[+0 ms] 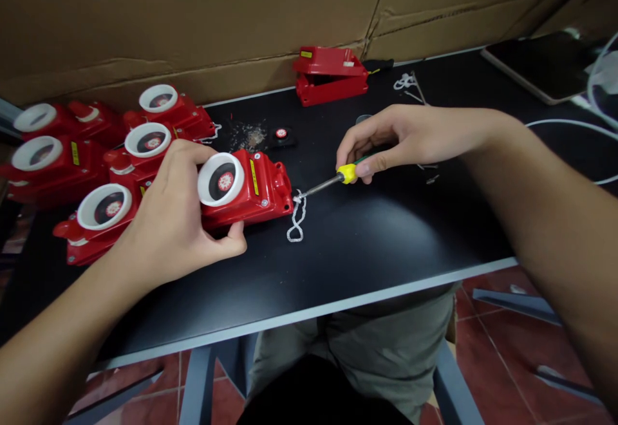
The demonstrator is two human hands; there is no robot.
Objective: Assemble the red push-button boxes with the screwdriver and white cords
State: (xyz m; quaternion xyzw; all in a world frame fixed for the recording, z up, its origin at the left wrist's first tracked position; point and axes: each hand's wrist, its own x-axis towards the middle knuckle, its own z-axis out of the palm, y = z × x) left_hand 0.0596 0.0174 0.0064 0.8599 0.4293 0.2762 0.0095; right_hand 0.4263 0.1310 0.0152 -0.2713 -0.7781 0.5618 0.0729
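Note:
My left hand (186, 216) is wrapped round a red plastic housing (268, 183) with a white round collar on top, steadying it on the black table. A white looped cord (296, 222) hangs from the housing's right end. Between the fingers of my right hand (381, 148) is a screwdriver (345, 174) with a yellow and green handle. Its shaft points left, and its tip meets the housing's end beside the cord. Whether the tip sits in a screw is too small to tell.
Several similar red units (103, 209) crowd the left. A red box with its lid ajar (331, 84) stands at the back by the cardboard wall (193, 19). Small debris (251, 135) and a black part (281, 135) lie behind the housing. A tablet-like device (535, 64) rests back right.

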